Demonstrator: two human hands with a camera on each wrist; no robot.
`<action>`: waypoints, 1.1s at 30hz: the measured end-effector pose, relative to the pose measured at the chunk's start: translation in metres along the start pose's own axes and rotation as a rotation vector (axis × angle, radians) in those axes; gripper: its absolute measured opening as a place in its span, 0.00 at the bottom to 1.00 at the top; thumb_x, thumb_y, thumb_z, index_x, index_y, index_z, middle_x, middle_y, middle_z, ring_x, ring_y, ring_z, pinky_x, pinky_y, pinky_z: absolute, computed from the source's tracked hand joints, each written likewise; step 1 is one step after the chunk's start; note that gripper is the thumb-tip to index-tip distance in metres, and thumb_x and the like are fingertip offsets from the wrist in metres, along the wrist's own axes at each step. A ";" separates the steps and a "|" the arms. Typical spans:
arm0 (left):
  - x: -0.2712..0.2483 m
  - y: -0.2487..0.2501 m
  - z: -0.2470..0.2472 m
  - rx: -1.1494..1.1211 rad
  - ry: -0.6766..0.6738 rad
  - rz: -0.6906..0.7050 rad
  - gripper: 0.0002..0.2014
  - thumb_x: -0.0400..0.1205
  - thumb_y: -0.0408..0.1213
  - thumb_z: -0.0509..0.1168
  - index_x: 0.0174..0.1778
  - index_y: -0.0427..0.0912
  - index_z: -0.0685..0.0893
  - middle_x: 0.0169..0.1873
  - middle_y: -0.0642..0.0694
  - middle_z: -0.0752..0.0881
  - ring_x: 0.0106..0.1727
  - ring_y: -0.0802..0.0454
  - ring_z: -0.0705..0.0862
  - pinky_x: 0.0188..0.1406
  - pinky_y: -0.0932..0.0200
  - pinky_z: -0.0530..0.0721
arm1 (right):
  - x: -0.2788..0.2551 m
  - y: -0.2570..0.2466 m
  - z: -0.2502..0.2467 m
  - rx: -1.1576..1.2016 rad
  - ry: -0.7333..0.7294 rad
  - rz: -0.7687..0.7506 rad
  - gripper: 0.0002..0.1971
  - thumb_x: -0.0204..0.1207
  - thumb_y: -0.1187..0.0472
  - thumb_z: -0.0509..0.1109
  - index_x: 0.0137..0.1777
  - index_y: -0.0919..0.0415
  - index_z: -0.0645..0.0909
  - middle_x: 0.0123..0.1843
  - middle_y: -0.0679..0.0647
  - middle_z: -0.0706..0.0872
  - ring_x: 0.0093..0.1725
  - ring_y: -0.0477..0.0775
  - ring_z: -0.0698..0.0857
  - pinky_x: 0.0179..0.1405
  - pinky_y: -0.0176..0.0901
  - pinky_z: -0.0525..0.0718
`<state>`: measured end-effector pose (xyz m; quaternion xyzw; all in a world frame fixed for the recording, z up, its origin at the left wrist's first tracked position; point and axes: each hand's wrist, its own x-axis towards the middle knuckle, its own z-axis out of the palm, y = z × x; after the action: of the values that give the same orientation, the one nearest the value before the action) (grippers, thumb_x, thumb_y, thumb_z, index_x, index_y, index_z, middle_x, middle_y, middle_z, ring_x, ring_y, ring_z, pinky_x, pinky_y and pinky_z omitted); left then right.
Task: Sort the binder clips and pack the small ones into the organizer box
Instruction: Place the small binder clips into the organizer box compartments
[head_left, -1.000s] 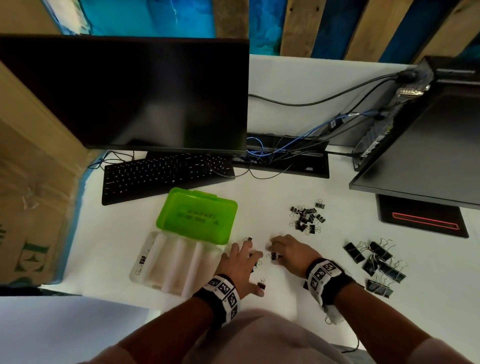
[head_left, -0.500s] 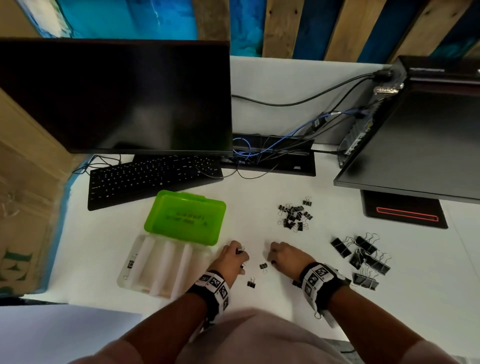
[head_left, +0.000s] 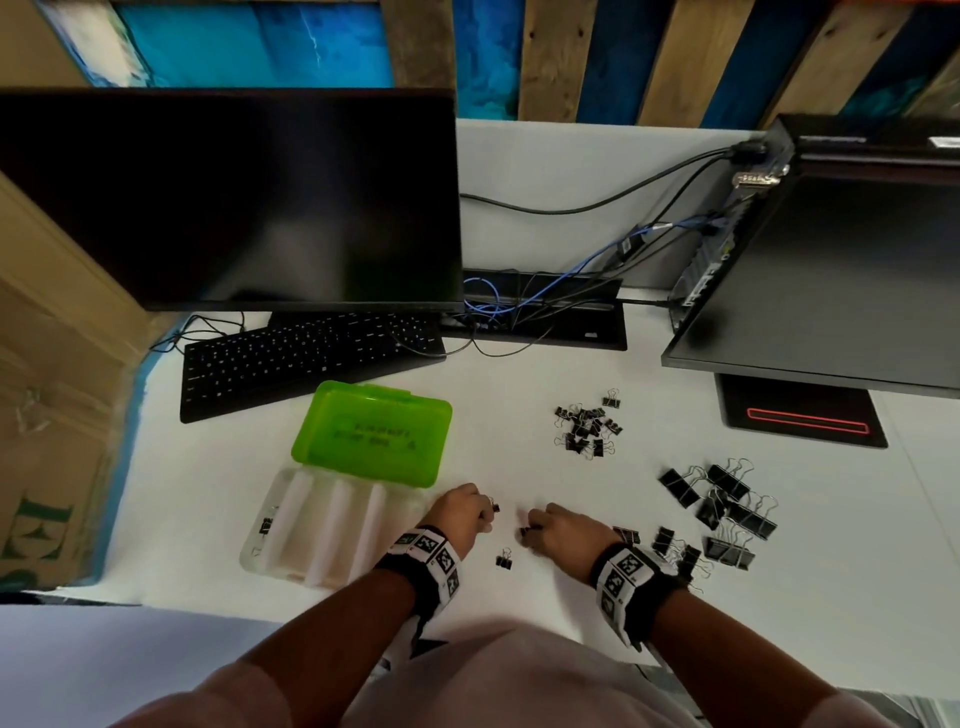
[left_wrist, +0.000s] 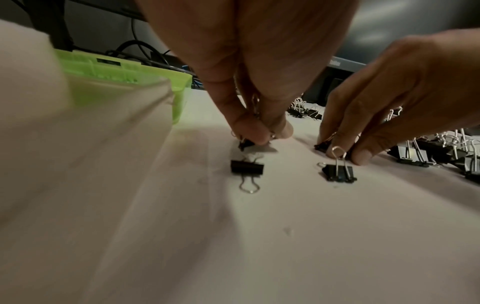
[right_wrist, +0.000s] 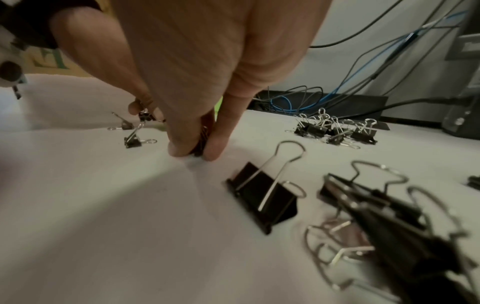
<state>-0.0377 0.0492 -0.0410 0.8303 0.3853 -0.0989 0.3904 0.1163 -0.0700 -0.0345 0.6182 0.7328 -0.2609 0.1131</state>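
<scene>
Small clip (left_wrist: 245, 144) pinched in left grip (head_left: 460, 512), organizer box (head_left: 332, 525) just left; right grip (head_left: 558, 532) pinching another clip (right_wrist: 201, 142) on surface (head_left: 519, 603).

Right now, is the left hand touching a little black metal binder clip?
Touching. The left wrist view shows the left hand pinching a small black binder clip between its fingertips.

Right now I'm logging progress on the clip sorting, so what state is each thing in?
organizer box: open, green lid flipped back, one small clip inside.
left hand: pinching a small clip.
right hand: pinching a small clip at the desk surface.
loose small clip: lying on the desk between the hands.
small clip pile: unpacked.
large clips: grouped apart.
monitor: dark.
</scene>
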 end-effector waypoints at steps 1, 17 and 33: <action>-0.001 0.000 -0.001 0.000 0.000 0.003 0.07 0.76 0.25 0.68 0.49 0.32 0.87 0.45 0.44 0.79 0.55 0.45 0.84 0.41 0.81 0.68 | 0.001 0.002 0.001 0.003 0.006 0.005 0.15 0.84 0.64 0.55 0.67 0.63 0.75 0.63 0.63 0.77 0.59 0.66 0.77 0.51 0.59 0.82; -0.032 0.014 -0.050 -0.205 0.260 0.084 0.06 0.75 0.32 0.71 0.45 0.35 0.88 0.46 0.38 0.86 0.47 0.47 0.83 0.44 0.72 0.70 | 0.039 0.007 -0.030 0.183 0.014 0.196 0.23 0.77 0.66 0.57 0.72 0.52 0.70 0.61 0.59 0.78 0.57 0.66 0.82 0.56 0.53 0.79; -0.097 -0.085 -0.132 -0.439 0.678 -0.183 0.00 0.74 0.31 0.73 0.38 0.39 0.89 0.38 0.42 0.88 0.27 0.41 0.85 0.31 0.57 0.86 | 0.110 -0.045 -0.124 0.410 0.369 0.123 0.06 0.67 0.64 0.76 0.43 0.56 0.90 0.47 0.55 0.91 0.48 0.58 0.87 0.52 0.48 0.83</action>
<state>-0.1827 0.1242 0.0442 0.6751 0.5764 0.2303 0.3988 0.0693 0.0838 0.0262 0.7086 0.6340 -0.2792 -0.1341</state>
